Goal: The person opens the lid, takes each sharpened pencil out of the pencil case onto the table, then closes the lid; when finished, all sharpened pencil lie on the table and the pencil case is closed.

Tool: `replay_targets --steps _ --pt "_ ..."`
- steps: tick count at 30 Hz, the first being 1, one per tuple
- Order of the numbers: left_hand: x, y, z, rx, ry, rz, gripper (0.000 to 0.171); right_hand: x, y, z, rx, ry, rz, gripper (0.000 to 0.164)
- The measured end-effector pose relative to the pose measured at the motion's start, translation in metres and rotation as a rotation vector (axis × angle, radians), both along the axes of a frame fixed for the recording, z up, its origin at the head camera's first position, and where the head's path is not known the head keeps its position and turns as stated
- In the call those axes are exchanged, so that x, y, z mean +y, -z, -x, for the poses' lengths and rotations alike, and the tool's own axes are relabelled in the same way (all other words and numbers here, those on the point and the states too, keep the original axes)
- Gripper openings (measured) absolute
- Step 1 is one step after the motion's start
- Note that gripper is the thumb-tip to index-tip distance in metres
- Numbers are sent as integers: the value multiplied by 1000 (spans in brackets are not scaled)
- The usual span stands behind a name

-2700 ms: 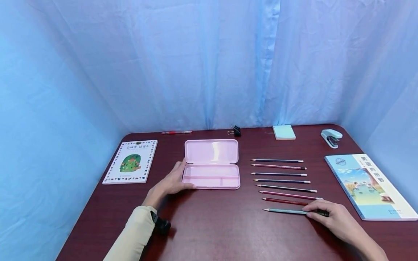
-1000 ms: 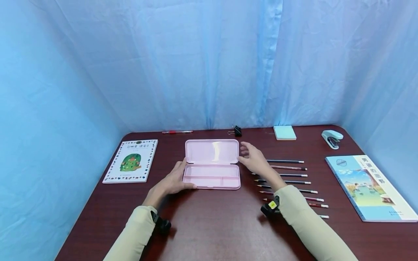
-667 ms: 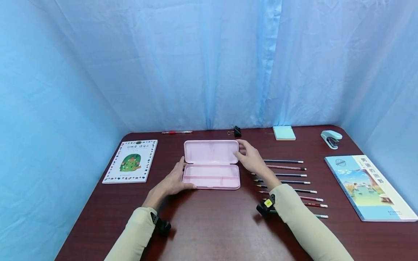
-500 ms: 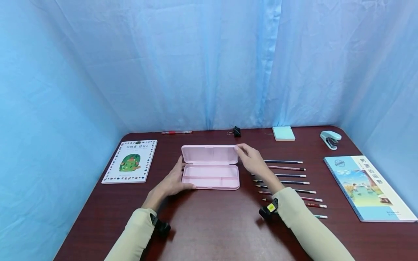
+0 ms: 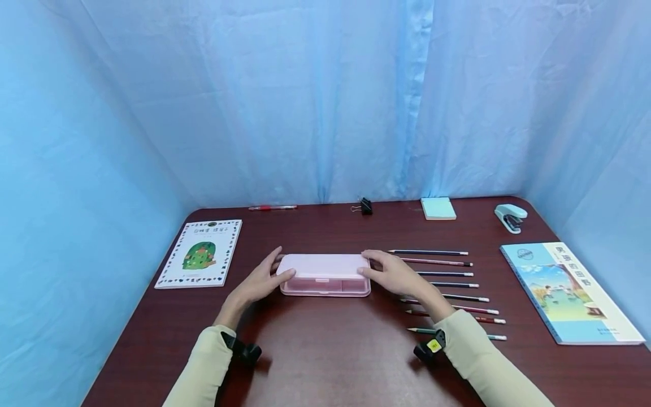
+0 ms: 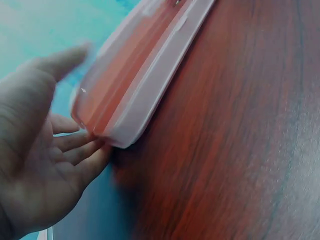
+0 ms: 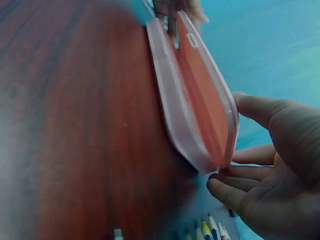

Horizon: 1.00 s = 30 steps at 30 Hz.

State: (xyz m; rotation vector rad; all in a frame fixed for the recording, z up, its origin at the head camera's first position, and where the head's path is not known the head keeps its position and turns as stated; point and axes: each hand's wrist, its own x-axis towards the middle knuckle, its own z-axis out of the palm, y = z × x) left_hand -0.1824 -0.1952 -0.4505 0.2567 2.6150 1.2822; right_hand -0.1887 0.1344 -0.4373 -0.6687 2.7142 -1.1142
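Observation:
A pink plastic pencil case point(image 5: 325, 293) lies on the table, its lid point(image 5: 322, 264) swung forward and partly lowered over the base. A gap shows along the front, with the divided compartments inside. My right hand point(image 5: 399, 275) holds the lid's right end, thumb on the outer face and fingers by the hinge side. At the left end is my left hand point(image 5: 256, 280). Its fingers touch the case end, and its raised thumb stands apart from the case in the left wrist view. Several pencils point(image 5: 429, 252) lie in a row right of the case, partly hidden by the right forearm.
A picture book point(image 5: 198, 254) lies at the left and a thicker book point(image 5: 569, 294) at the right. Along the back are a red pen point(image 5: 273, 207), a black binder clip point(image 5: 366, 206), a pale notepad point(image 5: 438, 208) and a stapler point(image 5: 511, 217). Blue curtains surround the table.
My right hand has left the nearest pencil, reached the lid and swung it forward from lying open to nearly over the base. The left hand's thumb has lifted from the case's front corner.

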Motion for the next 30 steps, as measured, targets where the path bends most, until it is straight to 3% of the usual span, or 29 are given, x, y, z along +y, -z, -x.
replay_targets --steps 6,23,30 --pt "5 -1 -1 93 66 221 87 -5 9 -6 -64 14 -79 82" --pt "13 -3 -7 65 46 222 92 -6 13 -13 -70 25 -81 84" --pt "13 -5 -9 95 68 249 92 -5 14 -13 -45 6 -89 87"
